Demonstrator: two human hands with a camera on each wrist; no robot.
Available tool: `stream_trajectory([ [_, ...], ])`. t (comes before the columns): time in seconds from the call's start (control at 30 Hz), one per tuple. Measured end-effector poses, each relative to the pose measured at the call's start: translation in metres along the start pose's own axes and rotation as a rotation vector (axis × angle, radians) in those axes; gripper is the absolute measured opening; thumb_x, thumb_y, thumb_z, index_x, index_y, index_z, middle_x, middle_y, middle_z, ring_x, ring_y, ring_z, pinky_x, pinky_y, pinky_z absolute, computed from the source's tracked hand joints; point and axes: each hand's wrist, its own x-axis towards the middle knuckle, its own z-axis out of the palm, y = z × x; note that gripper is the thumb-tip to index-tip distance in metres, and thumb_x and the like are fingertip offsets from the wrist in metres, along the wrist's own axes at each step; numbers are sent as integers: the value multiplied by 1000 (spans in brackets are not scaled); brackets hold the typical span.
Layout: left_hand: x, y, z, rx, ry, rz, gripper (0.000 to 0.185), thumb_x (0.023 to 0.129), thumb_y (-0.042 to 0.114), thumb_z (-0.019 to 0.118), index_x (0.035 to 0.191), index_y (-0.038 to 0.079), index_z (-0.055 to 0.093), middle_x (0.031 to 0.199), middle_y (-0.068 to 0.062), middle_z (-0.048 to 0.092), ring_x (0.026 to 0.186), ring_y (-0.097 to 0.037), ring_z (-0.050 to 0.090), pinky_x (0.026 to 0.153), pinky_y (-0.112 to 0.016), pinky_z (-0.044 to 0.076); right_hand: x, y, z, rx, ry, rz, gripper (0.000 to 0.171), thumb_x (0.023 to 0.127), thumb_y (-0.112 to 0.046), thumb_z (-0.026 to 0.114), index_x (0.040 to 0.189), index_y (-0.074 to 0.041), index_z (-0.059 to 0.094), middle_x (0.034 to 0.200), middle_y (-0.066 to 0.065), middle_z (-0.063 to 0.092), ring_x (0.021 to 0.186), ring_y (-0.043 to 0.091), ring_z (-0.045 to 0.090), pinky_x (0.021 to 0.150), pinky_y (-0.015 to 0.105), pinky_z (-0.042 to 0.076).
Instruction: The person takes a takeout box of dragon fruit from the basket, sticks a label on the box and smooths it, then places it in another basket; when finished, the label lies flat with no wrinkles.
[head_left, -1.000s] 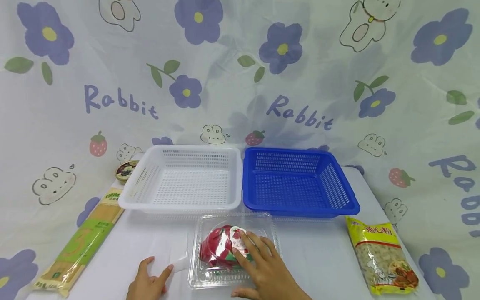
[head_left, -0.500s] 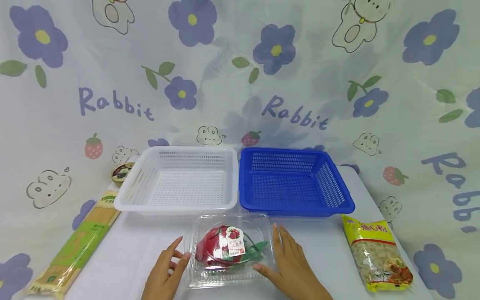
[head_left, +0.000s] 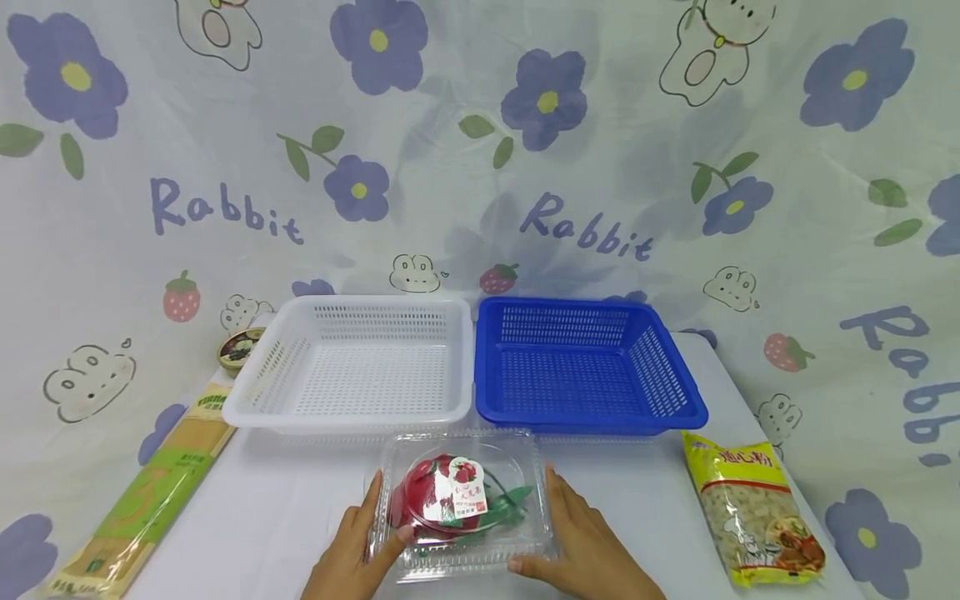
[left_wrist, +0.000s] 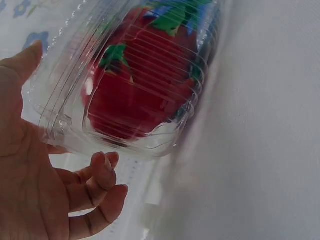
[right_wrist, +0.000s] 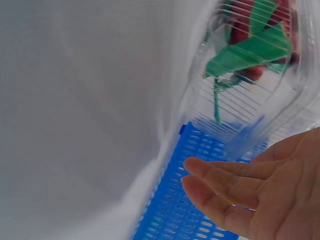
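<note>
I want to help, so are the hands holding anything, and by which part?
The box: the left hand grips its left side. The right hand is at its right side, but whether it grips or only touches can't be told.

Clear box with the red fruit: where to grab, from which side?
I'd take the clear box by the rim at its left and right ends, left hand and right hand coming in from either side. It sits lid-up, its rim standing out around the lid as an edge to hold; white basket and blue basket crowd the back.
</note>
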Motion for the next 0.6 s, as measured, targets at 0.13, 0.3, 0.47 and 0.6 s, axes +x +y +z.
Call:
stream_trajectory([
  [0.13, 0, -3, 2, 7, -20, 14, 91, 91, 54, 62, 161, 23, 12, 121, -21, 52, 76, -22, 56, 58, -44, 50, 1, 3, 2, 12, -11, -13, 124, 76, -74, 67, 160, -7, 5, 162, 21, 21, 144, 49, 28, 105, 76, 25],
  [0.3, 1, -5, 4, 24, -34, 23, 101, 86, 55, 67, 161, 24, 6, 126, -21, 52, 93, -34, 64, 65, -62, 52, 1, 7, 5, 19, -4, -60, 123, 78, -71, 68, 160, -8, 3, 161, 22, 22, 143, 50, 29, 103, 76, 27],
  [0.47, 2, -5, 6, 45, -61, 11, 119, 75, 60, 75, 161, 26, 0, 137, -23, 48, 108, -43, 62, 71, -71, 49, 2, 9, 7, 46, -26, -52, 124, 78, -71, 68, 160, -11, -3, 160, 23, 24, 140, 52, 33, 102, 75, 29],
  [0.6, 5, -6, 7, 36, -68, 34, 131, 67, 61, 82, 161, 25, -2, 147, -25, 43, 119, -48, 56, 76, -72, 48, 3, 11, 8, 88, -73, -48, 124, 81, -65, 70, 159, -13, -12, 151, 30, 35, 131, 53, 42, 97, 76, 34],
])
